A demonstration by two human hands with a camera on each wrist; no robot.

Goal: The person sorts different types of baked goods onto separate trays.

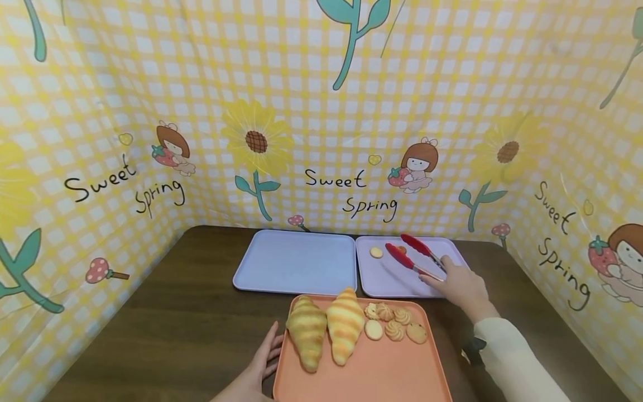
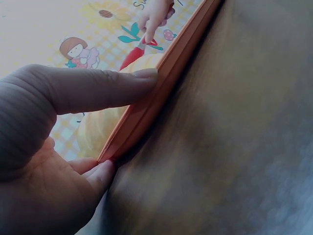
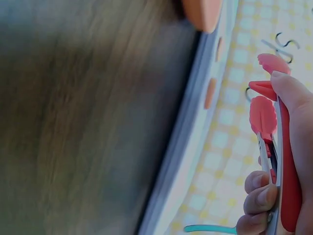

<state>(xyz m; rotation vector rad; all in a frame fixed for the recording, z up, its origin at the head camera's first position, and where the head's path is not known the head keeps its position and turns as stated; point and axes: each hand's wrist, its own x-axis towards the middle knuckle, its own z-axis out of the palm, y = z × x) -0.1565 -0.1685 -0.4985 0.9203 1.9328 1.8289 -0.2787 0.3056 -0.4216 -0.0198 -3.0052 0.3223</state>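
My right hand (image 1: 464,287) grips tongs (image 3: 290,166) with red scalloped tips and red handle covers. Their tips are spread apart above the lilac tray (image 1: 366,282). A brownish cookie (image 1: 401,249) shows between the tips, and a pale round cookie (image 1: 375,253) lies to its left. Along the left edge of the orange tray (image 1: 387,379), my left hand (image 1: 258,360) touches the outer wall with thumb and fingertips, as the left wrist view shows. Two croissants (image 1: 307,332) (image 1: 345,326) lie on that tray, beside several cookies (image 1: 395,330) grouped at its far right corner.
A light blue tray (image 1: 296,262) stands behind the orange one, side by side with the lilac tray. All three are on a dark wooden table (image 1: 166,312). A yellow checked cloth (image 1: 321,128) hangs round the back and sides.
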